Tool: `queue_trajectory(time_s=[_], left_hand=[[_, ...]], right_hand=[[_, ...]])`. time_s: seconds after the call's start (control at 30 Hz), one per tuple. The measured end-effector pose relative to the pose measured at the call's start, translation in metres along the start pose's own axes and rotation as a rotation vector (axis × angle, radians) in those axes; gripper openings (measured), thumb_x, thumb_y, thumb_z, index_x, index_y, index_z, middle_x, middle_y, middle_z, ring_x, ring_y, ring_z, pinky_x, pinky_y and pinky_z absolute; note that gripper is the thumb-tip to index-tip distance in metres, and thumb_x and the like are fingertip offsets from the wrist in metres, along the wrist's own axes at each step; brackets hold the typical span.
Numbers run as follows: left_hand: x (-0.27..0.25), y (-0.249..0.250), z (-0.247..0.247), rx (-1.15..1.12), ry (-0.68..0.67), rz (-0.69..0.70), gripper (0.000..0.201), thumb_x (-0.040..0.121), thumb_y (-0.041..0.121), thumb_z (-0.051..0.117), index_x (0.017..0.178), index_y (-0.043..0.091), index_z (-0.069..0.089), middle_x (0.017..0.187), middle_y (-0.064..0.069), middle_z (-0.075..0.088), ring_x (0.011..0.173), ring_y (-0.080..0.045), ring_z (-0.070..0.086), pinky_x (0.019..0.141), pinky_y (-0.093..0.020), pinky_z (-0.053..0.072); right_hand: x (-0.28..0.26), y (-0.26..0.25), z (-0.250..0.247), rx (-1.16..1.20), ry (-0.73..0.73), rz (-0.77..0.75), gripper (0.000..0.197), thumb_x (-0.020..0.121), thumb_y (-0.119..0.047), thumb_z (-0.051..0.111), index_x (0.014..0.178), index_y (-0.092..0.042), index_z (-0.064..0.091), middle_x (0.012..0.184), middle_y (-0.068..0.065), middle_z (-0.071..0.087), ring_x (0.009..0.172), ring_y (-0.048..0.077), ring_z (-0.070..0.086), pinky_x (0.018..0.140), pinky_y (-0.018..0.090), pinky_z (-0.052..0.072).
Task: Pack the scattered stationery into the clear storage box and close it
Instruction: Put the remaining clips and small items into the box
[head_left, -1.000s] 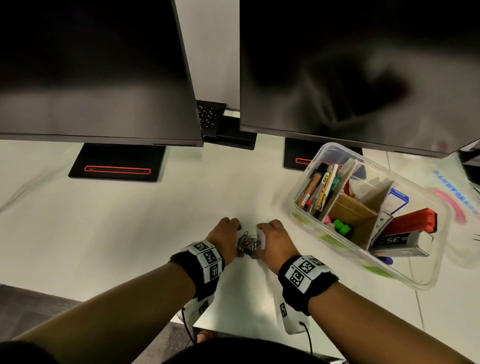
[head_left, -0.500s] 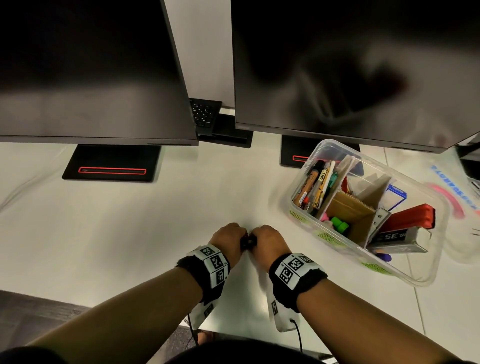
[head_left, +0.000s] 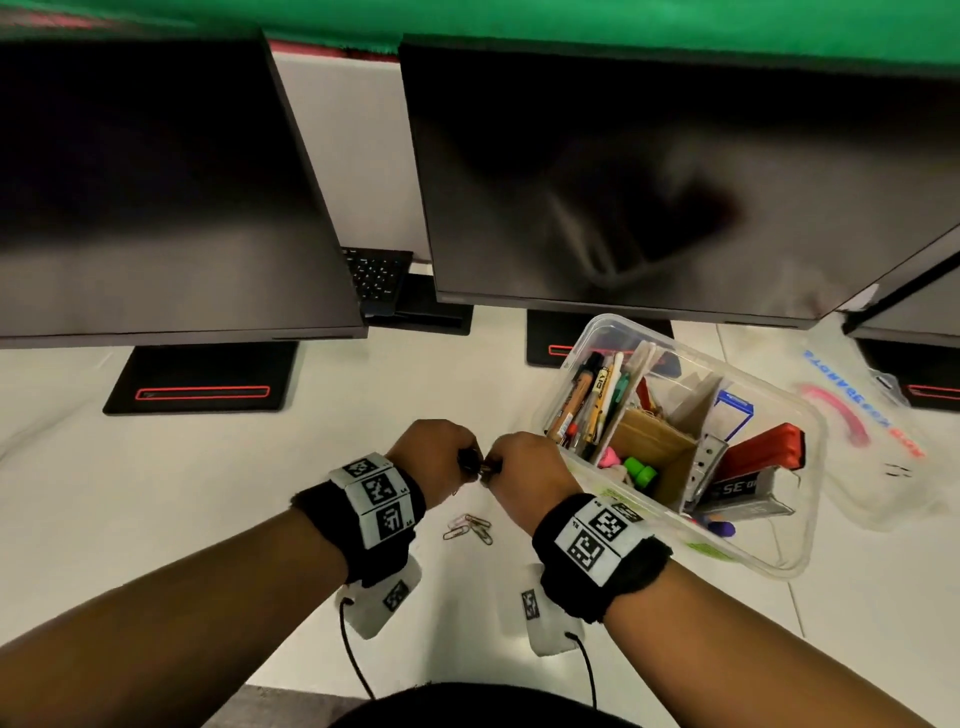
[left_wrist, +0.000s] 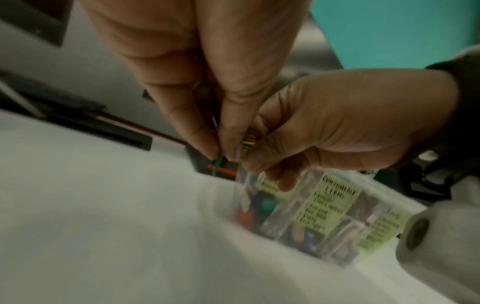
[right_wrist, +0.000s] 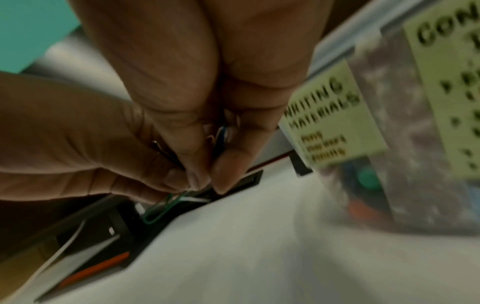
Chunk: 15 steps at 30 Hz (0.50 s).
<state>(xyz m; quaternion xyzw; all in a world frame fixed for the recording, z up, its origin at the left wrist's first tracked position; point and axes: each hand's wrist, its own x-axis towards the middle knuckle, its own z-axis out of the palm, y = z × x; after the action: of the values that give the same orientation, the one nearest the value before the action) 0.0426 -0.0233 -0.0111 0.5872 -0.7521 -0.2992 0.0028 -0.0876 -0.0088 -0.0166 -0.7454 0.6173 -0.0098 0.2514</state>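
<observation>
Monitors (head_left: 623, 176): two dark screens at the back of the white desk (head_left: 156, 493)
Box (head_left: 800, 551): clear, lid off, right of the hands, with pens (head_left: 592, 400) and a stapler (head_left: 763, 452) in its compartments
Left hand (head_left: 431, 457): raised off the desk, fingers pinching a bunch of paper clips (right_wrist: 166, 203)
Right hand (head_left: 524, 467): knuckle to knuckle with the left, pinching the same bunch
Loose clips (head_left: 470, 527): a few on the desk below the hands
</observation>
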Motion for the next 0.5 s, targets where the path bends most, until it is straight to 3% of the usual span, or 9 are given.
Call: queue_trajectory(time_s=[0.1,0.17,0.37,0.5], left_hand=[[0.003,0.024,-0.025,0.032,0.036,0.063,0.021,0.086,0.021,0.063,0.106,0.016,0.070,0.108,-0.003,0.069,0.104,-0.017,0.060,0.075,-0.015,0.033],[0.009,0.044,-0.034,0.057,0.043,0.105,0.022,0.085,0.021,0.063,0.105,0.016,0.070,0.107,-0.003,0.069,0.103,-0.018,0.060,0.075,-0.016,0.033],[0.047,0.115,-0.039,0.072,0.117,0.195,0.018,0.083,0.018,0.063,0.099,0.016,0.072,0.102,-0.007,0.070,0.099,-0.025,0.061,0.080,-0.025,0.043],[0.072,0.158,-0.034,0.034,0.116,0.210,0.017,0.083,0.020,0.061,0.096,0.014,0.072,0.101,-0.009,0.069,0.099,-0.027,0.062,0.079,-0.026,0.045]], right_hand=[[-0.007,0.004,-0.032,0.014,0.070,0.013,0.018,0.088,-0.015,0.053,0.094,-0.005,0.068,0.097,0.013,0.069,0.092,0.028,0.063,0.073,0.027,0.043],[-0.012,0.011,-0.052,0.029,0.109,0.045,0.017,0.087,-0.015,0.056,0.094,-0.006,0.069,0.097,0.012,0.069,0.093,0.028,0.063,0.077,0.028,0.046],[-0.022,0.063,-0.109,0.073,0.178,0.193,0.019,0.091,-0.016,0.053,0.099,-0.013,0.070,0.098,0.005,0.070,0.084,0.020,0.061,0.077,0.025,0.046],[-0.026,0.100,-0.132,0.134,0.250,0.284,0.014,0.086,-0.013,0.060,0.094,-0.012,0.072,0.094,0.008,0.069,0.089,0.024,0.062,0.080,0.026,0.045]])
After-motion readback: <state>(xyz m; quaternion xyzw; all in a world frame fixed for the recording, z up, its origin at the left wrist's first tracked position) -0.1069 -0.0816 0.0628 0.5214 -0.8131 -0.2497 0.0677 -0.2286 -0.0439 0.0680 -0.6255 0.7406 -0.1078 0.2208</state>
